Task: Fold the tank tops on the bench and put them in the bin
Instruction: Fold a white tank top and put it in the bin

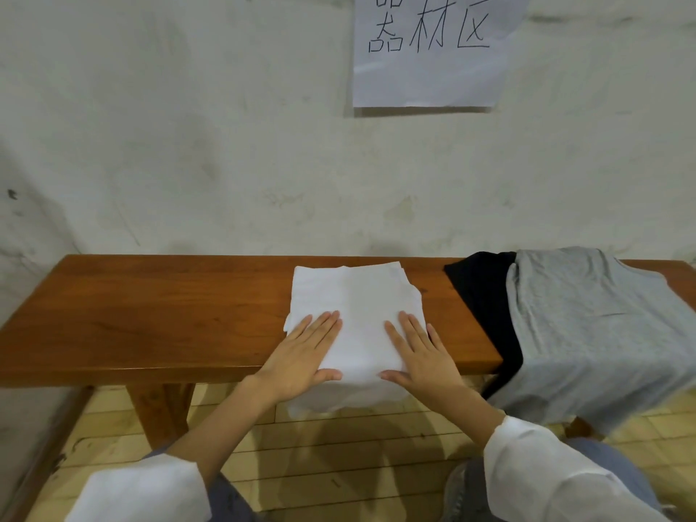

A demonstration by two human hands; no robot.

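Inspection at the bench [150,314]: a white tank top [354,295] lies partly folded into a rough rectangle at the middle of the bench. Its far edge stops short of the bench's back edge and its near edge droops over the front edge. The left hand [301,356] and right hand [422,356] both rest flat on the near half of this garment, fingers straight and extended and thumbs turned inward. They press down and grasp nothing. A grey tank top [595,333] is draped over the right end of the bench and hangs off the front, with a black tank top [482,295] partly beneath it on the side nearer the bench's middle. Both appear unfolded. No bin is in view. A paper sign [429,50] is fixed to the wall above the bench. Assessment: the white garment looks like thin, light, limp knit. It will not hold a crease unaided and may slide on the smooth wood, and the overhanging edge could pull the fold open. For the next fold, take it at the two near corners or along the hanging edge. To lift it, slide both palms under opposite sides so the layers stay stacked. It is in no way fragile.
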